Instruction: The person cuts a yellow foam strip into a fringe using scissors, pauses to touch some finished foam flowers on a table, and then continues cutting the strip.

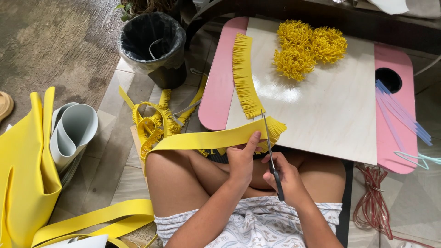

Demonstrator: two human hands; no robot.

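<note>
Left hand [240, 161] pinches yellow foam strip [202, 139], thumb up, at the desk [321, 115] edge over the lap; right hand [285, 177] grip clenched on scissors [272, 158], blades upright at the strip's fringed end.

Your open room: bare middle of the bench [321, 110]. Obstacles: fringed yellow strip [243, 73] at left, yellow pom-poms [310, 48] at the far edge, straws [402, 110] right.

My left hand [240, 161] sits forward over my crossed legs, thumb stretched up and fingers curled under in a pinch. My right hand [285, 177] lies just beside it, fingers closed in a grip, both forearms angling in from below.
</note>
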